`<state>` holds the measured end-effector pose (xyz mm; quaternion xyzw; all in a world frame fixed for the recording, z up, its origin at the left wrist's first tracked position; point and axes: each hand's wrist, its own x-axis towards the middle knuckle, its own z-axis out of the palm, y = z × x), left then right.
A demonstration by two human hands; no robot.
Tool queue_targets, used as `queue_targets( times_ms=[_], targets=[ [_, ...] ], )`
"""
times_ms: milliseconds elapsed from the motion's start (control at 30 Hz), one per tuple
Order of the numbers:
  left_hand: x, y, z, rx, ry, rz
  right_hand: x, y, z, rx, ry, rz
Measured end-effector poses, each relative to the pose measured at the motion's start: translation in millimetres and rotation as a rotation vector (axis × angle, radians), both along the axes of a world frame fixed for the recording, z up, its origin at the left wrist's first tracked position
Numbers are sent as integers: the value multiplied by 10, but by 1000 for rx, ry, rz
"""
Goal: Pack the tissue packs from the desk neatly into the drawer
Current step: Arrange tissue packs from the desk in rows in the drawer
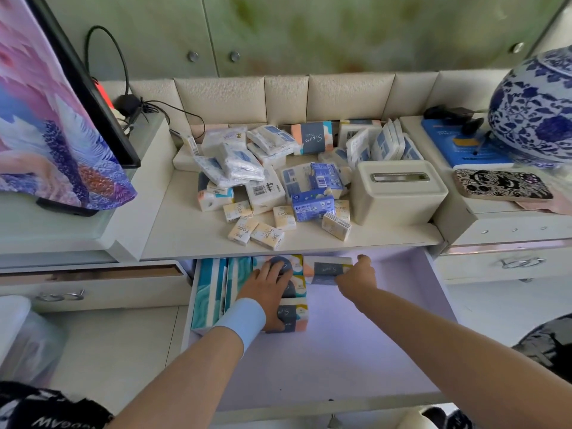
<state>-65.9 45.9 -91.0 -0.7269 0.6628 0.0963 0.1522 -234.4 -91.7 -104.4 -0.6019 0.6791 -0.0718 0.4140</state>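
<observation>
I judge this early in the job: the drawer (387,351) is open under the desk (185,233), and only its left part is filled. Teal packs (207,292) stand on edge against the left wall, and just beside them a column of navy-label packs (295,317) runs front to back. The left hand (269,289) lies flat on that column, fingers fairly straight, pressing it in line rather than gripping. The right hand (357,275) is curled round the end of one more navy pack (325,269) at the drawer's back, touching the column's far pack, which I read as the start of a second column. The drawer's right half is bare floor. On the desk a loose heap (272,178) of many packs, large and small, is left to move.
</observation>
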Motion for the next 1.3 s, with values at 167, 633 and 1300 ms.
queue_targets(
  times_ms=[167,633,1300],
  targets=[
    [-24,-29,0,-3,-1,22,-58,19,0,59,-68,45],
    [-118,51,83,71,3,67,-280,440,303,478,75,341],
    [16,127,70,38,-11,29,51,410,276,271,-214,322]
  ],
)
